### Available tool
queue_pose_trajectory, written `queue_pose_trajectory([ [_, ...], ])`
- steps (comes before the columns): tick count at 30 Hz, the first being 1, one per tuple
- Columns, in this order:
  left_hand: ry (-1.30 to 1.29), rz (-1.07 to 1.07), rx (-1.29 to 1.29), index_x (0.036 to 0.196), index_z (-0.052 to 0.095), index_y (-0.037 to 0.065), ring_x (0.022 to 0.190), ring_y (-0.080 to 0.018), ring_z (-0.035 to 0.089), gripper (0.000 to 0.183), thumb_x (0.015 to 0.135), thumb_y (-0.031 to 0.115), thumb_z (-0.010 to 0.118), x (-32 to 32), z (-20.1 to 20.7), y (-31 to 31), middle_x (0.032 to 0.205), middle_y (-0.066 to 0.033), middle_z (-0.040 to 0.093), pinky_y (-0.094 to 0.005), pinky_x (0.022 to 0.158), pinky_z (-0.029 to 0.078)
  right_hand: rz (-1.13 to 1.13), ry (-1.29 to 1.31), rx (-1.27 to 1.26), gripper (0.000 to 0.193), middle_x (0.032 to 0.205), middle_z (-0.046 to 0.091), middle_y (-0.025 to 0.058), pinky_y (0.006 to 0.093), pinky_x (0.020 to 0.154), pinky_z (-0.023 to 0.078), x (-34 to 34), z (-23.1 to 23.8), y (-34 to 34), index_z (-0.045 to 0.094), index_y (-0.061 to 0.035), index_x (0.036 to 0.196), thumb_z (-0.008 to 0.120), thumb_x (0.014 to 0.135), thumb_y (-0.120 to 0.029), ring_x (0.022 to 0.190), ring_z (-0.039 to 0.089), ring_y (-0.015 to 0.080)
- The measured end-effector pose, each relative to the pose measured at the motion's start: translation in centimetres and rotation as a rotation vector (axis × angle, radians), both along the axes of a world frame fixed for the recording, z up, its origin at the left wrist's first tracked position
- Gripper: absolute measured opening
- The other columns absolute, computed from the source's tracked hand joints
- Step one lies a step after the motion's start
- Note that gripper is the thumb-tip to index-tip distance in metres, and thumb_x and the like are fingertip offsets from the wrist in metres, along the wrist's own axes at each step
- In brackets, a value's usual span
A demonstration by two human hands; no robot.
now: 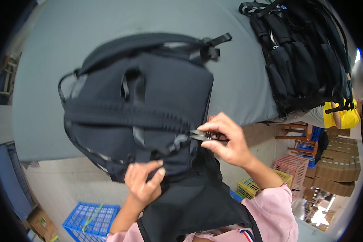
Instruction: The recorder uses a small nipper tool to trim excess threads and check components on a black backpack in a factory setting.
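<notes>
Apron point(189, 197): black, across my front, reaching up to the near edge of the bag.
Left hand point(143, 183): my thumb and forefinger stand narrow, their tips close together at the near edge; I cannot tell whether a fold of cloth sits between them.
Right hand point(232, 141): my fingers are closed around 1 pair of small snips point(214, 137), blades pointing left, their tips looking slightly parted.
Backpack point(169, 88): black, lying in front of me, mostly on the table, its near edge jutting over toward my apron. The snips' tips are at the right end of its long zip point(129, 117); I cannot tell whether they touch cloth.
Step in hand: trimming at that zip end, as I judge it; any thread is too small for me to make out.
Next move: it calls for steady cloth under my left hand and a small squeeze of the snips, with the points clear of fabric and zip. A careless nip could cut the seam.
Shoulder strap point(149, 41): curved along the bag's far side.
Table point(238, 76): covered in grey cloth.
Bag pile point(300, 60): more black bags, at the table's right, well apart from mine.
Boxes point(338, 161): brown cardboard, stacked beyond the table on my right.
</notes>
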State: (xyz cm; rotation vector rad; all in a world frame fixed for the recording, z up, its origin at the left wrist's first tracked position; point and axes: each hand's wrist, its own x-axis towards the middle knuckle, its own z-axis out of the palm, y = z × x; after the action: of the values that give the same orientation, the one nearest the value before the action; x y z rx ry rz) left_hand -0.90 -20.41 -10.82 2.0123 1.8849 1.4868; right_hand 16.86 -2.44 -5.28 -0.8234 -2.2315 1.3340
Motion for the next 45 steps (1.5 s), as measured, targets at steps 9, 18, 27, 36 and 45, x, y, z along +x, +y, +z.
queue_pose_trajectory([
  [9, -0.041, -0.118, -0.174, 0.082, 0.067, 0.002, 0.08, -0.0262, 0.061, 0.015, 0.071, 0.011, 0.072, -2.4, 8.8, 9.3, 0.089, -0.0102, 0.063, -0.0346, 0.07, 0.049, -0.52, 0.327, -0.153, 0.027, 0.07, 0.048, -0.0026, 0.0205, 0.053, 0.036, -0.8, -6.4, 5.0, 0.055, -0.0027, 0.098, 0.072, 0.082, -0.016, 0.057, 0.039, 0.0043],
  [18, 0.209, -0.048, -0.777, 0.081, 0.07, 0.003, 0.085, -0.0312, 0.062, 0.028, 0.075, 0.029, 0.073, -3.2, 4.9, 23.5, 0.083, -0.0151, 0.065, -0.0401, 0.077, 0.049, -0.541, 0.287, -0.338, 0.037, 0.081, 0.064, 0.0085, 0.0269, 0.065, 0.051, -2.8, -7.4, 5.1, 0.054, 0.0011, 0.095, 0.078, 0.075, -0.019, 0.072, 0.06, 0.0125],
  [27, -0.113, -0.205, -0.896, 0.089, 0.065, 0.001, 0.082, -0.0185, 0.06, 0.032, 0.074, 0.027, 0.078, -4.0, 5.8, 24.0, 0.085, -0.0067, 0.064, -0.0314, 0.075, 0.048, -0.456, 0.526, -0.533, 0.027, 0.082, 0.062, 0.0013, 0.0221, 0.066, 0.048, -2.6, -5.6, 4.5, 0.056, 0.0004, 0.096, 0.074, 0.077, -0.004, 0.072, 0.056, 0.0056],
  [36, 0.282, -0.317, -0.069, 0.083, 0.06, 0.001, 0.067, -0.027, 0.057, 0.023, 0.068, 0.007, 0.076, -0.5, 10.9, 19.0, 0.075, -0.0096, 0.059, -0.0345, 0.059, 0.047, -0.154, 0.715, -0.719, 0.028, 0.086, 0.052, -0.0032, 0.0189, 0.068, 0.038, -0.3, -2.6, 4.4, 0.059, -0.001, 0.095, 0.075, 0.073, 0.005, 0.076, 0.045, 0.0043],
  [45, -0.585, -0.127, -0.588, 0.077, 0.058, -0.002, 0.056, -0.0266, 0.055, 0.022, 0.084, 0.017, 0.064, 0.9, 6.7, 15.4, 0.064, -0.0142, 0.055, -0.0342, 0.053, 0.042, -0.113, 0.529, -0.353, 0.028, 0.085, 0.054, -0.0017, 0.0206, 0.066, 0.038, 1.3, -5.2, 2.3, 0.063, -0.0005, 0.097, 0.076, 0.073, -0.002, 0.076, 0.048, 0.0063],
])
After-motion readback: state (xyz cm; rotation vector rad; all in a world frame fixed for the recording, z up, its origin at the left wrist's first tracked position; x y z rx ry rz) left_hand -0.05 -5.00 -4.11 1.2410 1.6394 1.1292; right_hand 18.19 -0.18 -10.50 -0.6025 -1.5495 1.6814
